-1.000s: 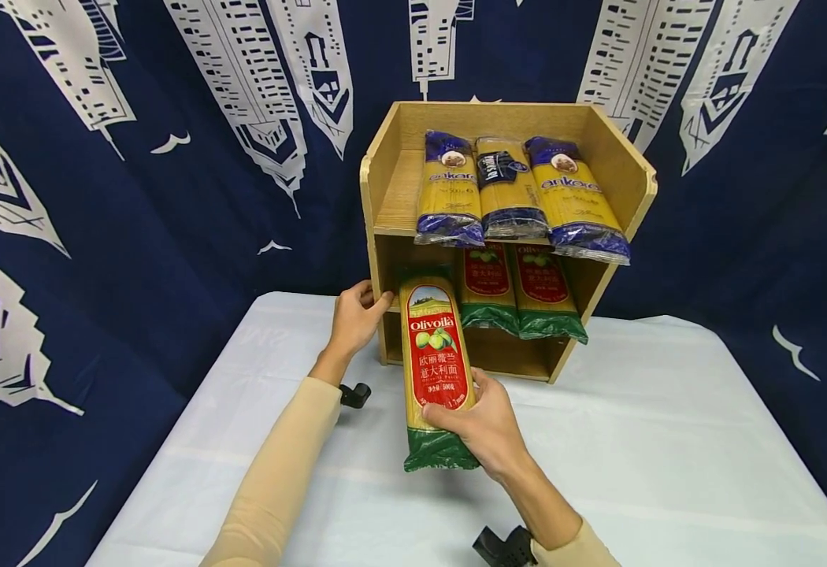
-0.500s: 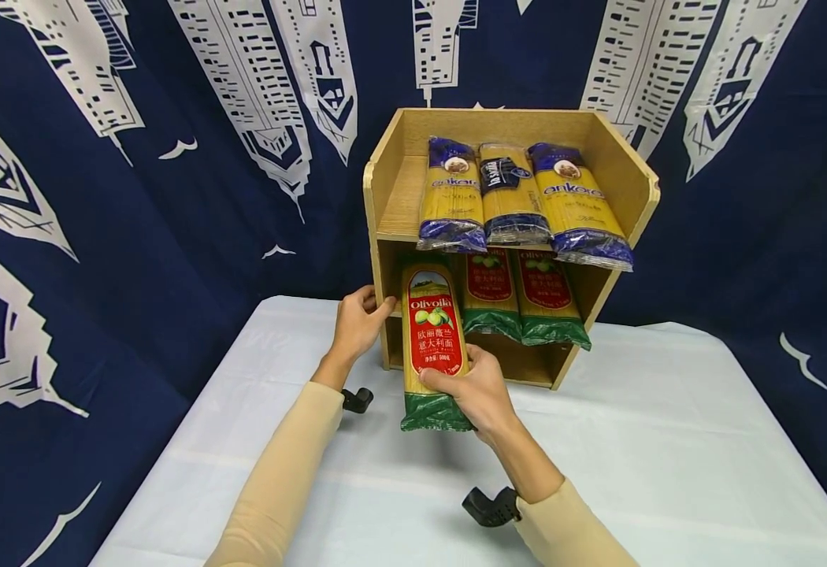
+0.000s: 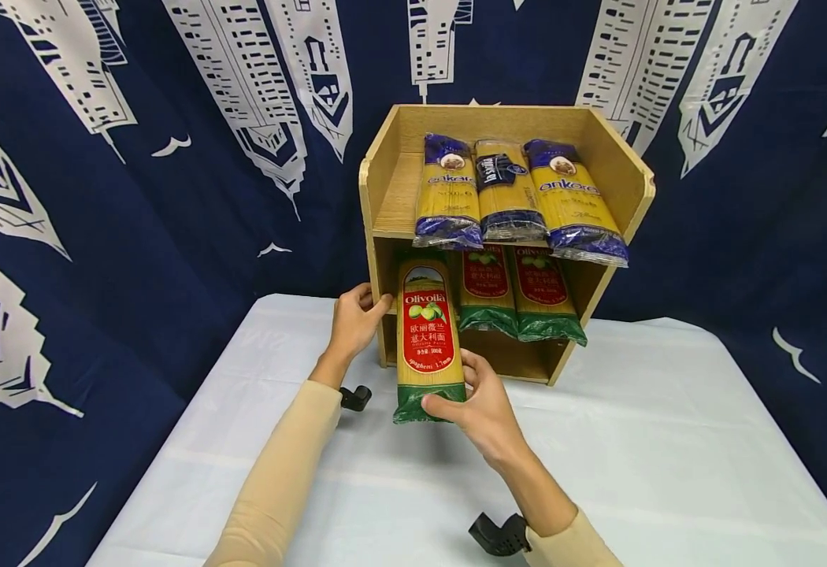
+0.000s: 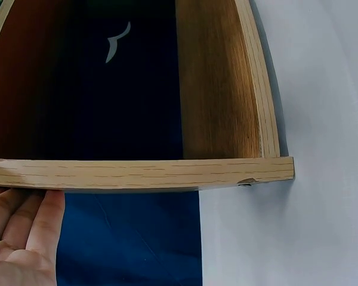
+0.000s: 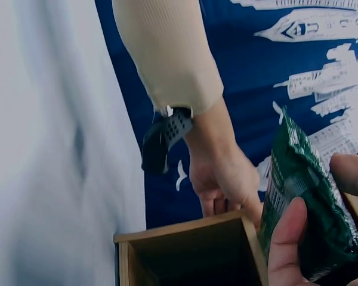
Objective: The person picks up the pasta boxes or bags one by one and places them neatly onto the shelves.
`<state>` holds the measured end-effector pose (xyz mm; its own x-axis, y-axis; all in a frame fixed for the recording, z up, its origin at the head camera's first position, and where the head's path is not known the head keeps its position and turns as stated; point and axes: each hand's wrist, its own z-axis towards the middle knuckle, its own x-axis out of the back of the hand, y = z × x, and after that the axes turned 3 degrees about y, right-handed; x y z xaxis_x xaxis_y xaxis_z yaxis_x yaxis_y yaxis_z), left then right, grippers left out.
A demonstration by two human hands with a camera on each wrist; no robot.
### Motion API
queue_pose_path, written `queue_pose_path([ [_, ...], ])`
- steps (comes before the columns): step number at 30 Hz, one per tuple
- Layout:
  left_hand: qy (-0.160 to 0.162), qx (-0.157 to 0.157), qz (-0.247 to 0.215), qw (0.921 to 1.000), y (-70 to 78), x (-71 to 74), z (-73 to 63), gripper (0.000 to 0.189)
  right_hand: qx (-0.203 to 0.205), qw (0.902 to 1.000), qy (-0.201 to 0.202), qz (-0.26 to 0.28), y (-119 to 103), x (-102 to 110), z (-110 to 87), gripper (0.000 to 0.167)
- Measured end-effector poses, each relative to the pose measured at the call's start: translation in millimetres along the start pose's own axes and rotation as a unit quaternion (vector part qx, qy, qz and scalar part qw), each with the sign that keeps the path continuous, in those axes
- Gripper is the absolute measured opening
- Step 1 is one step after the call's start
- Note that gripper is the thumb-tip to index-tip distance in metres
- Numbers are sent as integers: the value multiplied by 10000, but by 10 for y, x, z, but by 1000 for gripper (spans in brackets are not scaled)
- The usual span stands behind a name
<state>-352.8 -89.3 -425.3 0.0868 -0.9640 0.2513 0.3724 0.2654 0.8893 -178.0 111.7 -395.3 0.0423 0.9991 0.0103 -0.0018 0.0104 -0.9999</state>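
My right hand (image 3: pixel 486 411) grips the green lower end of a spaghetti pack (image 3: pixel 428 327) with a red Olivoilà label, thumb on top. The pack's far end is inside the left part of the middle level of a small wooden shelf (image 3: pixel 378 260); its near end sticks out over the table. The right wrist view shows its crinkled green end (image 5: pixel 304 190) between thumb and fingers. My left hand (image 3: pixel 354 323) holds the shelf's left side panel, thumb at the front edge. In the left wrist view, its fingers (image 4: pixel 45 223) touch the panel's outer face.
Two similar green-ended packs (image 3: pixel 487 291) lie to the right on the same level. Three yellow-and-blue pasta packs (image 3: pixel 513 189) lie on the top level, ends overhanging. Below is a bottom compartment (image 3: pixel 509 353). A white-covered table (image 3: pixel 669 441) and patterned navy cloth (image 3: pixel 172 197) surround the shelf.
My right hand has moved the spaghetti pack farther into the shelf, and its grip has shifted toward the pack's near end. The left hand has stayed at the side panel.
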Motion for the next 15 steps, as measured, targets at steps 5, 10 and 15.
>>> queue_pose_path([
  [5,42,-54,-24,10000,12,12,8,35,186,9998,-60,89,28,-57,-185,98],
  [10,-14,25,-3,10000,9,-3,-10,37,331,9987,146,358,91,-191,-255,97],
  [15,-11,51,-33,10000,19,-4,-5,38,347,9953,500,749,136,-322,-220,92],
])
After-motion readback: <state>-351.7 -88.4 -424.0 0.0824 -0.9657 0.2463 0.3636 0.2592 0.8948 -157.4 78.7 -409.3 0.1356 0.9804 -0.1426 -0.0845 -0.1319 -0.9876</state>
